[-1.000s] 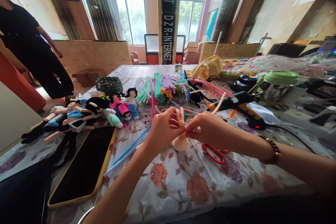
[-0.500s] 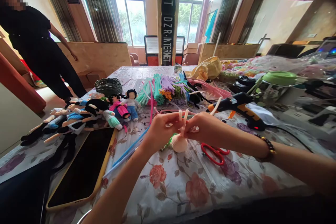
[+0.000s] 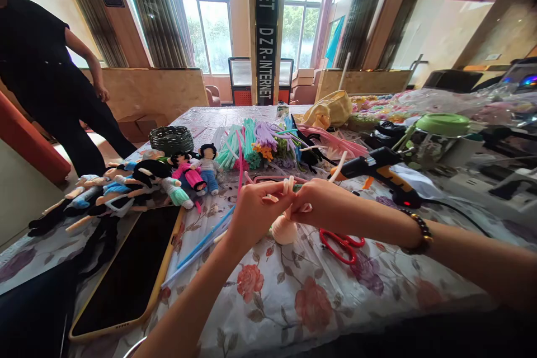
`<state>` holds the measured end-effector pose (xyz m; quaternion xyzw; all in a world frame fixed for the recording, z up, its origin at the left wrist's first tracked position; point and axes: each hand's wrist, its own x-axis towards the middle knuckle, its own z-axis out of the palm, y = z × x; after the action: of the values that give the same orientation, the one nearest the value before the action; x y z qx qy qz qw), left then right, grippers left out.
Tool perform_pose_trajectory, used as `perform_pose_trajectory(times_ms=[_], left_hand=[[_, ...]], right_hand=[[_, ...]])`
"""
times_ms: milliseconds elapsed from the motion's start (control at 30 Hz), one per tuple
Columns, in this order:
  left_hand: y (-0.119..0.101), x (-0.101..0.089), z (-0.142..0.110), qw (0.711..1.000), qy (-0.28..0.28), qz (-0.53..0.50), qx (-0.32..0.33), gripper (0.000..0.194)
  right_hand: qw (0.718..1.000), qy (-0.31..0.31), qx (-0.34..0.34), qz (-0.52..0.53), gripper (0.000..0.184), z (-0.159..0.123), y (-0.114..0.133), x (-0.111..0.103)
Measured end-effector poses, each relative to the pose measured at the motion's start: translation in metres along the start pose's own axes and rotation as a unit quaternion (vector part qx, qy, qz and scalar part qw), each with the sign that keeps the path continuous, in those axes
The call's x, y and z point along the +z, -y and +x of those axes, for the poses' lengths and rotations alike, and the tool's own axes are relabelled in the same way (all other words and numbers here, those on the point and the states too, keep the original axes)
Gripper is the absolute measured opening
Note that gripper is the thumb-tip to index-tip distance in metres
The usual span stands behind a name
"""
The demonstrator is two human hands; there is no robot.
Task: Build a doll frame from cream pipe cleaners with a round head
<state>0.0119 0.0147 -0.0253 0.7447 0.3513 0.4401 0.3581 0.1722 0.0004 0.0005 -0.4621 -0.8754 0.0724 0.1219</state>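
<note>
Your left hand (image 3: 257, 208) and right hand (image 3: 321, 201) pinch the cream chenille-stem piece (image 3: 284, 230), fingers closed, left of the red-handled scissors (image 3: 340, 247).

Around the phone (image 3: 126, 274) on our floral-covered table (image 3: 251, 313), we see dolls (image 3: 146, 179) just beyond, red-handled scissors (image 3: 342, 246) and a glue gun (image 3: 377, 170) to the right.

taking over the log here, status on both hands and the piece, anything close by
Left hand and right hand: grips on pale stems. Pale ball just below. Red scissors and glue gun off right.
</note>
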Motion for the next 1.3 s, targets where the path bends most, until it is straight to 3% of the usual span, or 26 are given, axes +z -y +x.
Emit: perform_pose_trajectory(times_ms=[167,433,567,667,933,1167,1300], left_hand=[[-0.001,-0.002,0.002,0.995,0.035,-0.091,-0.028,0.023],[-0.001,-0.006,0.003,0.957,0.101,-0.255,-0.091,0.03],[0.003,0.0,0.002,0.93,0.079,-0.347,-0.094,0.02],[0.003,0.004,0.001,0.914,0.066,-0.386,-0.108,0.023],[0.005,0.0,0.004,0.985,0.058,-0.155,-0.04,0.016],[0.009,-0.006,0.004,0.984,0.13,-0.11,-0.045,0.025],[0.009,-0.009,0.002,0.989,0.145,-0.013,-0.019,0.037]], right_hand=[[0.999,-0.013,-0.028,-0.04,0.018,0.003,0.002,0.001],[0.998,0.008,-0.048,-0.041,0.02,0.004,0.002,0.002],[0.998,0.014,-0.046,-0.045,0.021,0.005,0.007,-0.003],[0.998,0.022,-0.051,-0.038,0.021,0.007,0.007,-0.005],[0.997,0.047,-0.037,-0.049,0.018,0.01,0.005,-0.01],[0.994,0.079,0.003,-0.081,0.013,0.011,0.01,-0.019],[0.995,0.077,-0.006,-0.055,0.011,0.011,0.009,-0.02]])
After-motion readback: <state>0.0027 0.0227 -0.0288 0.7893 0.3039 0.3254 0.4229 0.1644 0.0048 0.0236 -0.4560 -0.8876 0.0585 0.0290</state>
